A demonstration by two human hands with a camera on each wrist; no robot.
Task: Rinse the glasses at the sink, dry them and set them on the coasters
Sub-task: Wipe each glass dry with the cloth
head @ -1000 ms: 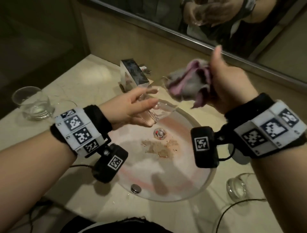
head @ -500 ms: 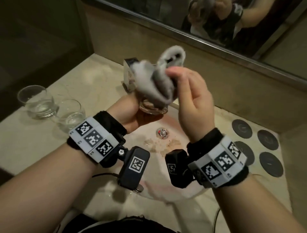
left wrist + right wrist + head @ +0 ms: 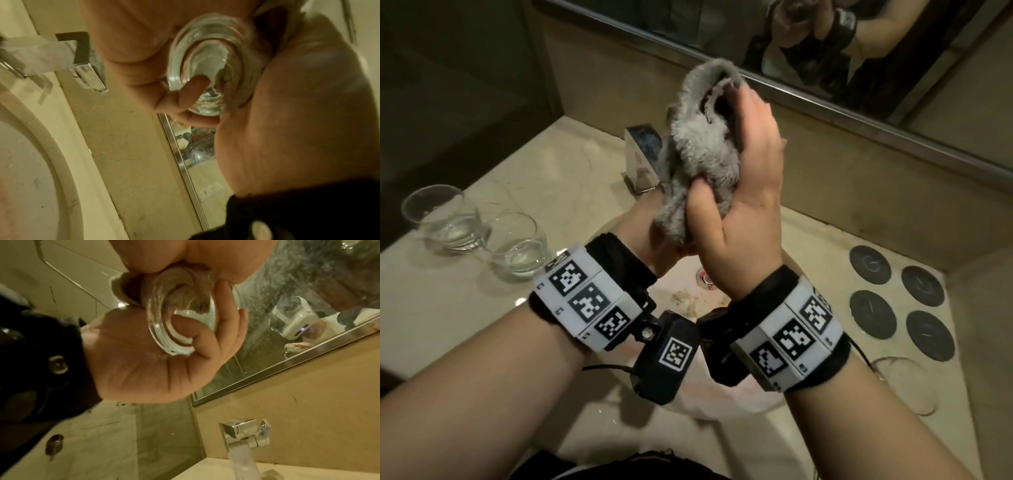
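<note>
since half a second ago: raised higher above the sink (image 3: 750, 401), right hand (image 3: 743, 192) turned so its thumb digs into the cloth (image 3: 698, 150), fingers wrapped over the top. grey, fluffy, bunched cloth, hiding the glass from the head view. seen only from the wrist views: thick, clear, round base of the glass (image 3: 207, 71), cupped from below by curled fingers of the left hand (image 3: 298, 113), cloth stuffed inside. hands pressed together, both clamped. on the marble counter (image 3: 465, 308), left: two round tumblers (image 3: 472, 229) holding water. right: four dark round coasters (image 3: 900, 301), bare.
</note>
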